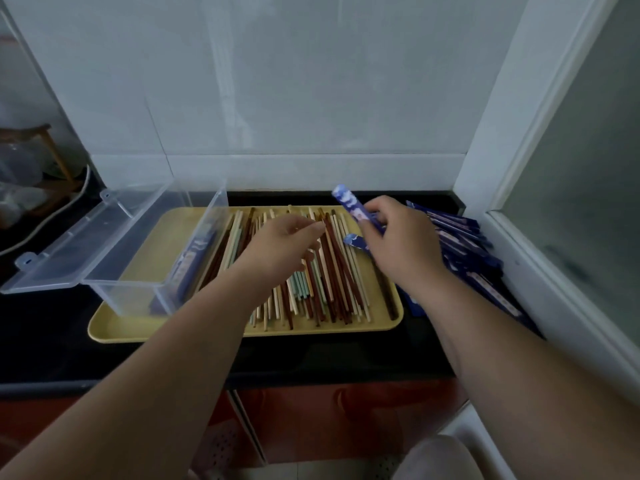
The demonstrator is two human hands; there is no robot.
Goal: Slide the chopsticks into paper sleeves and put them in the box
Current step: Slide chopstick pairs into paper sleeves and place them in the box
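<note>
Several loose chopsticks (332, 271) in brown, cream and pale green lie on a yellow tray (114, 329). My left hand (280, 244) hovers over them, its fingertips pinching the top of a brown chopstick (329, 233). My right hand (401, 240) grips a blue paper sleeve (349, 202) that points up and to the left. A pile of blue sleeves (464, 244) lies on the counter right of the tray. A clear plastic box (145, 268) with its lid open stands on the tray's left part and holds sleeved chopsticks (188, 261).
The black counter (45, 323) ends at a white tiled wall behind and a white frame (540, 271) on the right. A wooden rack and a white cable (59, 206) sit at the far left. Red cabinet fronts show below the counter edge.
</note>
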